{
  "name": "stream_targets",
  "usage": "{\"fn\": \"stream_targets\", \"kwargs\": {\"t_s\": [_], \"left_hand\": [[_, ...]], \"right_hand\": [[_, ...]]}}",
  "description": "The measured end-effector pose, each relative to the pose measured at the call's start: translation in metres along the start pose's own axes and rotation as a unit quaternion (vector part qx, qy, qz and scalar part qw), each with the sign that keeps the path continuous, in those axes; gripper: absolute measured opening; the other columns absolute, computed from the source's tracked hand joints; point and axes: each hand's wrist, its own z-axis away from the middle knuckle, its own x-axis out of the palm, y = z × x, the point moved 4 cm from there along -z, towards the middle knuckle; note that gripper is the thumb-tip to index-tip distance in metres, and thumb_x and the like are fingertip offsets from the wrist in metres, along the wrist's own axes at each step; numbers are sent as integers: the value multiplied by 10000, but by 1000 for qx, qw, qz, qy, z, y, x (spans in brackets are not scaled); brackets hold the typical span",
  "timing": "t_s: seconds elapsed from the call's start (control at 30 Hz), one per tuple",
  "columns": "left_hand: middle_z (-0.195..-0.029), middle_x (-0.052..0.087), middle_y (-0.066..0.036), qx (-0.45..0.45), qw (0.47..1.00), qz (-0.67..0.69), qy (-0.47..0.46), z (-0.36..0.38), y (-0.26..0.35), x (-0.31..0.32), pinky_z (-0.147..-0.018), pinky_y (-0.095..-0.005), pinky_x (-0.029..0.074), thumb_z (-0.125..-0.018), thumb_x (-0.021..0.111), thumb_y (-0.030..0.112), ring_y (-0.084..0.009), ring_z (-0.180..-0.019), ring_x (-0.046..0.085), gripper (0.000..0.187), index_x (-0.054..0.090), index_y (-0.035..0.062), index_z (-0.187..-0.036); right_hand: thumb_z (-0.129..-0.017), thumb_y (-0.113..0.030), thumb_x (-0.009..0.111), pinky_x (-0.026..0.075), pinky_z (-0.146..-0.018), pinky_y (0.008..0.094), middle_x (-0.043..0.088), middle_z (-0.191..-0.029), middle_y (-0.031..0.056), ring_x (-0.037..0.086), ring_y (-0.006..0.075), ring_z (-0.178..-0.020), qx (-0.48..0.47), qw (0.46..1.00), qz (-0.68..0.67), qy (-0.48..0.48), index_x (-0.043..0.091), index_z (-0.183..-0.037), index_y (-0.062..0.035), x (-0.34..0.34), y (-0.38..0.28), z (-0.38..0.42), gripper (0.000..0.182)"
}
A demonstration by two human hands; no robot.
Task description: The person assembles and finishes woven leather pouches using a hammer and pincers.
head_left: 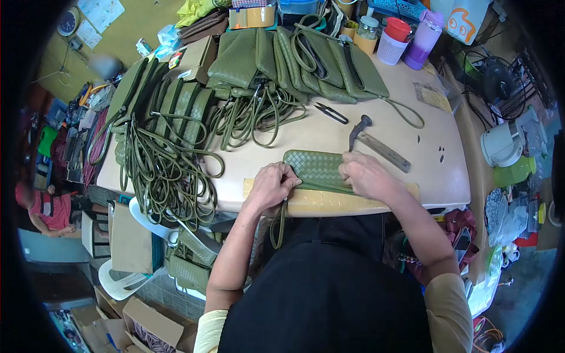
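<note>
A green woven-textured pouch (315,163) lies near the table's front edge, partly over a tan taped strip (329,201). My left hand (273,185) pinches its lower left corner with thumb and fingers. From below that hand a green strap (278,226) hangs over the edge. My right hand (369,176) is closed at the pouch's right end; its fingers hide that end and whatever small part they grip. Behind my right hand lies a hammer (381,148) with a wooden handle. Black-handled thread snips (332,113) rest farther back.
Green pouches (241,59) are piled at the back, with tangled straps (168,167) spilling over the left side. A purple bottle (425,38) and a white cup (391,48) stand at the back right. A person in a pink shirt (50,212) is at far left.
</note>
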Motion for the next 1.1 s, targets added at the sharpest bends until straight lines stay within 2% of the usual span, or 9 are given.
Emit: {"fn": "stream_targets", "kwargs": {"t_s": [0.23, 0.37, 0.5, 0.63, 0.77, 0.87, 0.97, 1.03, 1.1], "left_hand": [[-777, 610, -130, 43, 997, -67, -5, 6, 2, 0, -680, -379, 480, -760, 736, 159, -277, -743, 614, 189, 626, 17, -816], [-821, 583, -106, 235, 949, -197, 71, 19, 53, 9, -695, -388, 489, -751, 718, 130, -292, -799, 610, 186, 618, 38, -879], [-844, 557, -100, 264, 955, -129, 34, 15, 57, 14, -723, -385, 492, -787, 673, 64, -282, -821, 593, 147, 595, 48, -911], [-938, 580, -66, 139, 893, 253, 346, 33, 50, -9, -759, -249, 476, -973, 540, 115, -120, -825, 558, 147, 496, 4, -1058], [-1063, 609, -124, -70, 751, 616, 227, 30, 56, 51, -752, -312, 570, -1010, 478, 248, -187, -824, 650, 286, 445, 14, -1172], [-994, 636, -112, -149, 706, 692, 35, 34, 45, 94, -780, -309, 570, -1024, 440, 248, -192, -846, 661, 284, 491, 6, -1164], [-1012, 642, -119, -187, 726, 646, -142, 67, 38, 83, -723, -283, 557, -997, 510, 251, -179, -815, 659, 287, 563, 18, -1155], [-1125, 620, -114, -36, 990, 136, -20, 86, 42, 42, -819, -360, 509, -907, 652, 250, -242, -932, 632, 362, 562, 25, -1176], [-1149, 613, -155, 167, 948, -127, 239, 79, 42, 6, -922, -436, 455, -779, 759, 232, -317, -1061, 572, 464, 601, 51, -1176]], "right_hand": [[-748, -59, 610, 458, -790, 400, 510, -849, 124, 557, 315, -851, -113, 986, 84, 89, 587, -821, -44, 8, -36, 22, 78], [-826, 30, 586, 476, -788, 351, 594, -943, 122, 579, 235, -870, 153, 968, -117, 163, 574, -908, -10, -49, -4, 60, 92], [-873, 48, 529, 472, -737, 298, 588, -963, 96, 542, 135, -847, 164, 878, -324, 314, 517, -1010, -6, -66, 3, 87, 148], [-872, 85, 471, 453, -697, 255, 541, -921, 59, 492, 87, -829, 104, 890, -234, 378, 432, -1130, -18, -86, -19, 97, 281], [-854, 80, 455, 441, -738, 275, 514, -905, 74, 493, 119, -820, 107, 900, -197, 373, 449, -1097, -36, -88, -50, 77, 270], [-807, 45, 522, 445, -794, 350, 521, -911, 110, 529, 236, -846, 110, 946, -70, 297, 507, -987, -33, -78, -50, 65, 198], [-773, -28, 627, 442, -813, 413, 535, -932, 134, 530, 340, -910, 75, 964, 7, 256, 535, -926, -38, -60, -33, 59, 179], [-752, -132, 713, 436, -825, 429, 536, -932, 131, 527, 330, -953, 95, 970, -27, 220, 544, -928, -49, -51, -27, 58, 257], [-742, -176, 736, 431, -835, 431, 536, -926, 128, 524, 323, -961, 85, 968, 26, 234, 562, -922, -49, -32, -17, 43, 280]]}}
